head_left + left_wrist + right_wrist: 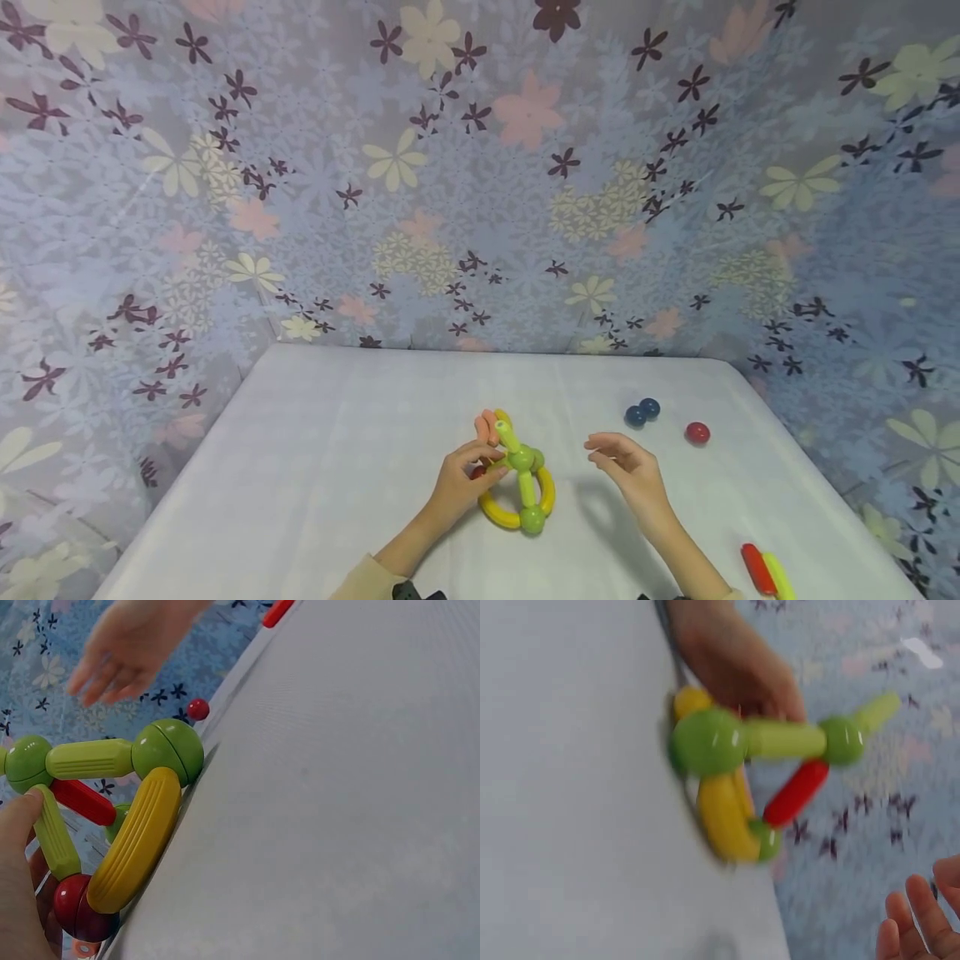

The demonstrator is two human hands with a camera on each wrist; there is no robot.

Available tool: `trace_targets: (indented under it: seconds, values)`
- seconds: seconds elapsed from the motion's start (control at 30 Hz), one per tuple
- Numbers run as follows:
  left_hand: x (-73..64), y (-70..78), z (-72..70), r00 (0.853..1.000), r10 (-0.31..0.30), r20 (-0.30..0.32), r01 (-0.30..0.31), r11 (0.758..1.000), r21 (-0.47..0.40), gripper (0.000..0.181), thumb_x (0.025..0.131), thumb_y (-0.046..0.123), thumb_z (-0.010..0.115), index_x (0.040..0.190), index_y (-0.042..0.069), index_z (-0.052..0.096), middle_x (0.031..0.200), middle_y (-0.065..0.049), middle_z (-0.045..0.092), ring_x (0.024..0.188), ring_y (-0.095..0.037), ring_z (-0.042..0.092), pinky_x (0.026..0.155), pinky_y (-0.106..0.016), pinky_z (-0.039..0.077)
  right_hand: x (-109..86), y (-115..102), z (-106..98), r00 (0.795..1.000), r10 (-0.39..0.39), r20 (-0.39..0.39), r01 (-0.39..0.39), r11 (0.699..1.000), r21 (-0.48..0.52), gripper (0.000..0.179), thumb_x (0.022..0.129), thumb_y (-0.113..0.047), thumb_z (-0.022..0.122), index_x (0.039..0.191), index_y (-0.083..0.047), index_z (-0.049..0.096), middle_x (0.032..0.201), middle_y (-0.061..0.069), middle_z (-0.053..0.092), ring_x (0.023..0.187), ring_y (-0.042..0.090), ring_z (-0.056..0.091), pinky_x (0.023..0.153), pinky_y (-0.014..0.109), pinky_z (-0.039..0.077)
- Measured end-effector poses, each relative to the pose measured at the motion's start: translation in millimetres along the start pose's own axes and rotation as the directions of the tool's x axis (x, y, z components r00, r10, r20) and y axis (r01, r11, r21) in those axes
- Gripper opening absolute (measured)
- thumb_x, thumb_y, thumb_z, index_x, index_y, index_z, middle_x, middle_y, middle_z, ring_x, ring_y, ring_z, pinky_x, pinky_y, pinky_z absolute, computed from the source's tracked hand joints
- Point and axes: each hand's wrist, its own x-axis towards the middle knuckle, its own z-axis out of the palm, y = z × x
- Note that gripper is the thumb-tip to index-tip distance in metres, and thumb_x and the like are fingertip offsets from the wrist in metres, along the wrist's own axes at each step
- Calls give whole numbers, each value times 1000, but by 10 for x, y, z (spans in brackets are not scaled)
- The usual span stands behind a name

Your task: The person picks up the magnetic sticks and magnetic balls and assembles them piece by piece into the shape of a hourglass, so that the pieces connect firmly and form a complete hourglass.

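Note:
A toy built from magnetic balls and rods stands on the white table [337, 442]. Its base is a ring of yellow curved rods [498, 514], with light green rods [527, 489] and a red rod [799, 793] rising to an upper green ball [521, 457]. One more light green rod [877, 712] sticks out from that ball. My left hand [461, 479] pinches the slanting light green rod [57, 832] between the upper ball and a red ball [73, 906] at the base. My right hand [633, 475] hovers right of the toy, fingers loosely bent, holding nothing.
Two dark blue balls [636, 416] and a red ball [697, 432] lie at the back right. A red rod [758, 569] and a yellow-green rod [779, 577] lie near right. Orange-pink curved pieces [482, 428] lie just behind the toy. Floral cloth [480, 208] hangs behind the table.

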Motion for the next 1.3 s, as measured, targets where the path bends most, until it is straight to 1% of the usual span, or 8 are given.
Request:
trace_targets:
  seconds: [0.27, 0.43, 0.63, 0.73, 0.83, 0.93, 1.1, 1.3]
  values:
    - [-33, -37, 3, 1000, -14, -13, 14, 1000, 0, 17, 82, 10, 72, 98, 3, 71, 101, -14, 67, 89, -33, 55, 69, -15, 43, -280, 242, -623, 968, 65, -241, -107, 980, -167, 21, 91, -7, 60, 109, 3, 62, 89, -26, 65, 82, -9, 59, 73, 9, 47]
    - [-42, -24, -4, 999, -33, -13, 32, 999, -8, 17, 82, 11, 72, 99, 5, 71, 102, -12, 67, 91, -32, 56, 72, -18, 45, -455, 324, -959, 906, 106, -411, -209, 954, -214, 21, 90, -5, 62, 110, 2, 63, 84, -32, 62, 78, -12, 57, 69, 6, 44]
    - [-27, 0, -17, 1000, -25, 7, 25, 1000, -19, 18, 83, 12, 72, 99, 4, 70, 103, -14, 67, 91, -32, 55, 70, -16, 44, -652, 391, -1289, 780, 250, -573, -481, 826, -294, 29, 87, -6, 63, 115, -2, 63, 70, -41, 47, 64, -22, 44, 58, 6, 40]
    - [-19, 2, -20, 999, -31, 11, 31, 999, -26, 18, 84, 12, 71, 100, 4, 70, 103, -15, 66, 90, -29, 56, 69, -15, 44, -711, 463, -1421, 743, 306, -595, -572, 752, -327, 34, 84, -9, 63, 117, -1, 62, 72, -26, 60, 63, -16, 46, 57, 13, 43]
    - [-17, 1, -17, 999, -35, 7, 35, 999, -30, 17, 84, 12, 71, 99, 4, 70, 104, -15, 66, 90, -27, 56, 69, -15, 45, -756, 553, -1504, 734, 375, -566, -629, 690, -358, 40, 82, -13, 65, 119, 3, 59, 90, 9, 72, 73, 13, 63, 60, 26, 49]
    - [-16, 7, -12, 999, -40, 12, 41, 999, -32, 18, 84, 12, 71, 100, 4, 70, 105, -15, 66, 91, -28, 56, 70, -16, 45, -781, 629, -1535, 743, 407, -532, -642, 656, -396, 45, 79, -10, 68, 119, 8, 56, 110, 31, 63, 93, 45, 60, 65, 40, 51]
    - [-15, 22, -12, 999, -40, 26, 41, 999, -26, 19, 84, 12, 71, 100, 3, 70, 105, -15, 66, 91, -32, 55, 70, -16, 44, -801, 670, -1525, 748, 394, -533, -652, 588, -480, 49, 76, -9, 71, 116, 12, 53, 107, 32, 62, 91, 45, 58, 69, 44, 48]
    - [2, 21, -13, 1000, -16, 21, 16, 1000, -8, 19, 84, 12, 71, 100, 4, 70, 103, -15, 67, 91, -35, 55, 71, -17, 44, -773, 553, -1485, 736, 348, -581, -635, 652, -415, 51, 77, -13, 71, 116, 14, 54, 101, 35, 62, 76, 42, 62, 58, 38, 51]
